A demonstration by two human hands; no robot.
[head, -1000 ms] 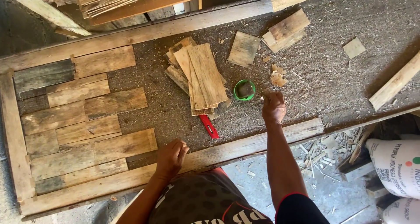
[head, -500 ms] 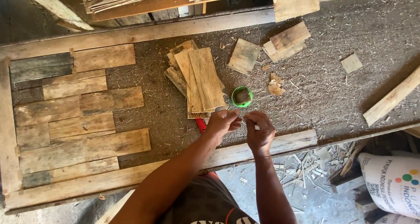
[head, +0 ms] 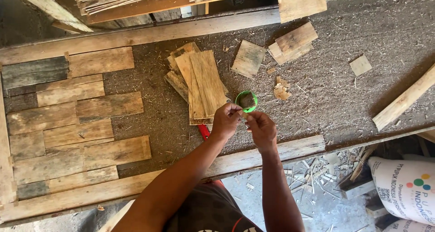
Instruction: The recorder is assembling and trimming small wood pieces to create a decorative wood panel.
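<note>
My left hand point(head: 226, 119) and my right hand point(head: 261, 128) meet fingertip to fingertip just below a small green round cup point(head: 247, 101) on the sawdust-covered board. Both hands pinch something tiny between their fingers; it is too small to identify. A loose stack of thin wooden slats point(head: 201, 84) lies just left of the cup. A red tool handle point(head: 205, 131) pokes out from under my left wrist.
A panel of weathered wood pieces point(head: 77, 118) fills the left side inside a timber frame point(head: 253, 157). Scrap wood offcuts point(head: 292, 43) and a long batten point(head: 405, 100) lie to the right. White printed sacks point(head: 405, 186) sit on the littered floor at lower right.
My left hand came off the near frame rail and rose to the green cup. My right hand drew back from the cup, and both hands now meet below it.
</note>
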